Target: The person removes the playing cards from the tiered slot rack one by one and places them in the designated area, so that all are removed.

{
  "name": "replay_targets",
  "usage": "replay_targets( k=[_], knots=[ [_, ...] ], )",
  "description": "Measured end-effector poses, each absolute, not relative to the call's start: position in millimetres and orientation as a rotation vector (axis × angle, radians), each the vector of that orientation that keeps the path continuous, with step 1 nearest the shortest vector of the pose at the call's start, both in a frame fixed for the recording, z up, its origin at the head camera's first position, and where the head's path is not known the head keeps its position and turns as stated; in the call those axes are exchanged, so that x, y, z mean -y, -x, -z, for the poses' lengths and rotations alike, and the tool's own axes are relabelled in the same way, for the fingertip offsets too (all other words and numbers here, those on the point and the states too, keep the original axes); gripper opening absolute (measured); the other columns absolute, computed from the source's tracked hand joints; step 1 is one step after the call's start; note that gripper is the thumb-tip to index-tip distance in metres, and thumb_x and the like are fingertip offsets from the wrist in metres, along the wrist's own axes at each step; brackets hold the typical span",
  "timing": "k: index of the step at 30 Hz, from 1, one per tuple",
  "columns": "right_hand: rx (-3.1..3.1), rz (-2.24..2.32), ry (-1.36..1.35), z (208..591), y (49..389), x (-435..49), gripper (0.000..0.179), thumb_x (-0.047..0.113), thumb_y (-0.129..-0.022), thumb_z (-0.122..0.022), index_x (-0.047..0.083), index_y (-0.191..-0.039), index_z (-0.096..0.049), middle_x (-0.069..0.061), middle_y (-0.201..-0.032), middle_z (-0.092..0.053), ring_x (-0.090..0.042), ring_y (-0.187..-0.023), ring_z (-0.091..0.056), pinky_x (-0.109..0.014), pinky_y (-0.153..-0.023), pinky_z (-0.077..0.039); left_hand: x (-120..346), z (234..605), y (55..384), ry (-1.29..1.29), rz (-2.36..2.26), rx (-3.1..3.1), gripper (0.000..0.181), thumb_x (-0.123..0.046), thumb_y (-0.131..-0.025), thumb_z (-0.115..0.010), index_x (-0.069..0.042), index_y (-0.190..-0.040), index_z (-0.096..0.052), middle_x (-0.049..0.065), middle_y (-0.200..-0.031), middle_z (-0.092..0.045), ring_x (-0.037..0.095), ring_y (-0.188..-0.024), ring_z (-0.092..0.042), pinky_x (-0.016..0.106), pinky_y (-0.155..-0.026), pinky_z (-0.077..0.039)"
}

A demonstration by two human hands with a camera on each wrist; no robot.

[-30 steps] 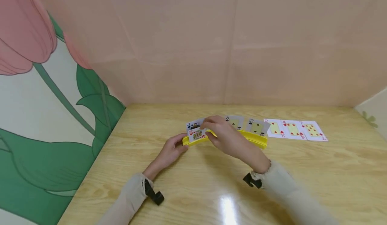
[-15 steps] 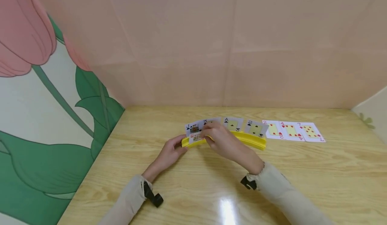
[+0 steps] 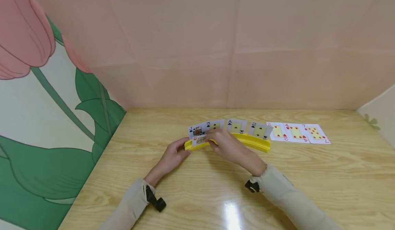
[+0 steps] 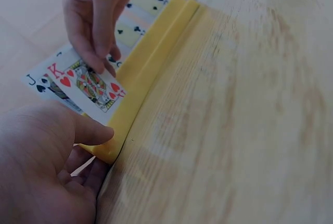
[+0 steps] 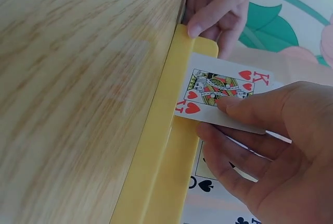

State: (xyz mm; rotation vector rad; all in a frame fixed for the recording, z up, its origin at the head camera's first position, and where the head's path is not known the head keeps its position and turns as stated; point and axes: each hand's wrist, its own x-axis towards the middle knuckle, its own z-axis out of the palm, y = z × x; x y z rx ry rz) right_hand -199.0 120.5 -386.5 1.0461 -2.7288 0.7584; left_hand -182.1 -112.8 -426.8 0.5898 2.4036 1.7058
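Note:
A curved yellow card holder (image 3: 253, 142) stands on the table, with a back row of upright cards: the jack of spades (image 3: 195, 130), a spade card (image 3: 216, 124) whose number is unclear, the ace of clubs (image 3: 237, 125) and the two of spades (image 3: 260, 130). My left hand (image 3: 171, 156) grips the holder's left end, thumb in front and fingers behind. Between thumb and fingers, my right hand (image 3: 226, 146) pinches the king of hearts (image 5: 216, 86). That card's lower edge sits at the holder's front slot, before the jack, which it partly covers.
To the right of the holder, the two of hearts (image 3: 277, 131), the four of hearts (image 3: 295, 133) and the seven of diamonds (image 3: 315, 133) lie face up in a row on the wooden table (image 3: 197, 192). A pink wall covering (image 3: 185, 51) rises behind.
My right hand has lowered the king of hearts into the front of the holder, uncovering more of the jack and the spade card behind. The left hand keeps its hold.

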Motion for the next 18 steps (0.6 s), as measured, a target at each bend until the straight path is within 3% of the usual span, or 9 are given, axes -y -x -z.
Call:
replay_targets(
  k=[18],
  knots=[
    [2.632,-0.742,-1.054,387.8,200.5,-120.9,0.019,-0.005,-0.09,-0.065,0.004,-0.099,-0.078,-0.009,-0.11,-0.073,-0.026,-0.108,-0.066,-0.035,-0.084,-0.059,111.6,424.9,180.9,-0.579,-1.705,-2.412,0.043,0.008,-0.095,-0.057,0.002,-0.138,-0.055,0.021,-0.137,-0.057,0.032,-0.125,-0.056,0.051,-0.105,-0.045]
  ],
)
